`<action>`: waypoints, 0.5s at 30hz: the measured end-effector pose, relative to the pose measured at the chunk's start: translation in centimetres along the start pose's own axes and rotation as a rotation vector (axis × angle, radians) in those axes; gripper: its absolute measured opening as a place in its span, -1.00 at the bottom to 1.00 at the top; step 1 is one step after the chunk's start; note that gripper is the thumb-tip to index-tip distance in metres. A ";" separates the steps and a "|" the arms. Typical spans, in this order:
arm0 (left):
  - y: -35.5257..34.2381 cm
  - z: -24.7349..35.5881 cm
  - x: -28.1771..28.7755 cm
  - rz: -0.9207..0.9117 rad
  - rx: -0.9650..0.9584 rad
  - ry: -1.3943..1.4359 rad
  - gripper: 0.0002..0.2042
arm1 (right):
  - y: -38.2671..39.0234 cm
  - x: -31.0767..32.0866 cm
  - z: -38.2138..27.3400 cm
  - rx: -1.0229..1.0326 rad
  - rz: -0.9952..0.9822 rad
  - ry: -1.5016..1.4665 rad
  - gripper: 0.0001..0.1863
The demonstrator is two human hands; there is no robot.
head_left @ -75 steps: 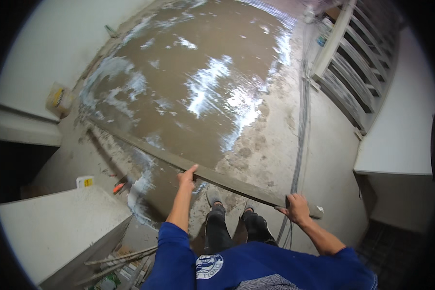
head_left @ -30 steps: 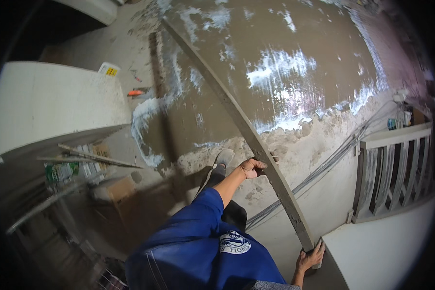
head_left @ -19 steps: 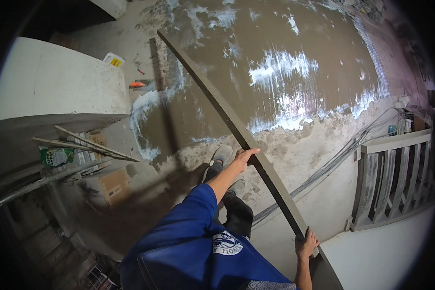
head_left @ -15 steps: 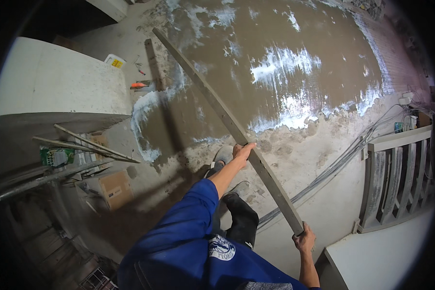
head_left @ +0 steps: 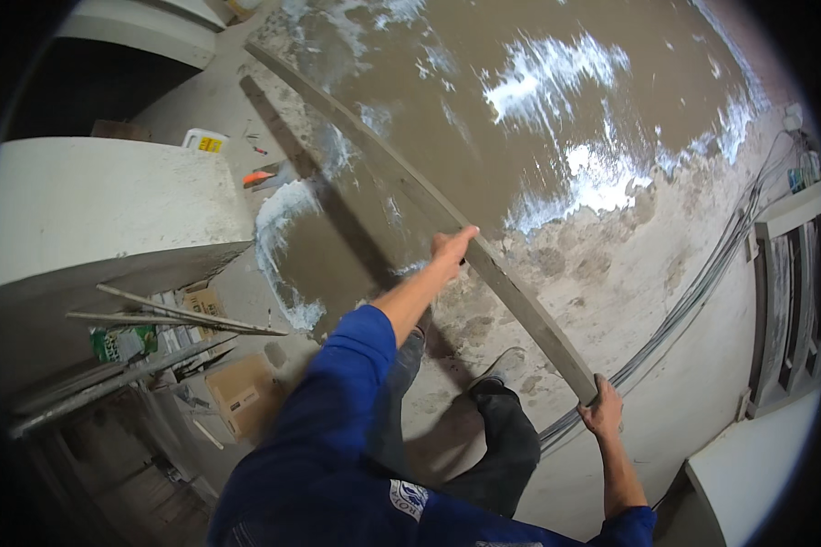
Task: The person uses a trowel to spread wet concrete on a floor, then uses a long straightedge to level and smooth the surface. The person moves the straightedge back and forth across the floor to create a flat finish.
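Note:
I grip a long grey straightedge bar (head_left: 352, 129) with both hands, holding it diagonally from lower right to upper left. My left hand (head_left: 452, 246) is closed around it near the middle; my right hand (head_left: 602, 407) holds it close to the lower-right end. Its far end reaches over the edge of a wet brown-grey screed (head_left: 556, 128) with white patches, casting a long shadow. An orange-handled trowel (head_left: 260, 178) lies at the screed's left edge, below a white container with a yellow label (head_left: 205, 140). My feet stand on rough concrete below the bar.
A white ledge (head_left: 109, 196) stands at left, with planks (head_left: 155, 314), poles and a cardboard box (head_left: 244, 401) below it. Loose cables (head_left: 666, 328) run along the right, beside a grey wooden railing (head_left: 775, 301). A dark opening (head_left: 91, 73) is at upper left.
The bar was crosswise in front of me earlier; it has turned diagonal. Over the last half second my left hand and the bar's far end have moved up and leftward in view, and my feet have stepped.

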State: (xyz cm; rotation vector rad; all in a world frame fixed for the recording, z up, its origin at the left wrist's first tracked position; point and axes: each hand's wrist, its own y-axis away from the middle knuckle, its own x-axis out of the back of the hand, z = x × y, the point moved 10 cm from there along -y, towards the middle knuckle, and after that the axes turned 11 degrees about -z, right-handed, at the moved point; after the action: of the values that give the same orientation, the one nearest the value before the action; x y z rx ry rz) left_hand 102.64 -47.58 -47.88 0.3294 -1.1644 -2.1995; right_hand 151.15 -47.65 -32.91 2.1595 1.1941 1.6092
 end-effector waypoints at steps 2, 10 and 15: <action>-3.9 -0.7 1.7 0.006 -0.024 0.020 -0.46 | -3.6 -5.3 0.4 -0.060 -0.119 0.036 -0.31; -17.0 -5.1 11.3 0.129 0.027 -0.269 -0.39 | -14.3 -23.1 -3.2 0.056 -0.123 0.120 -0.24; -23.2 -7.6 13.3 0.128 0.004 -0.424 -0.45 | -19.8 -30.6 -2.1 0.113 -0.092 0.113 -0.20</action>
State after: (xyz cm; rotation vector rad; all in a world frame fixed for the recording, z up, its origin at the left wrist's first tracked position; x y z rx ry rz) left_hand 86.52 -51.24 -70.23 -0.2187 -1.3664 -2.2134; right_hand 137.20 -56.59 -65.44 2.0690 1.4279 1.6829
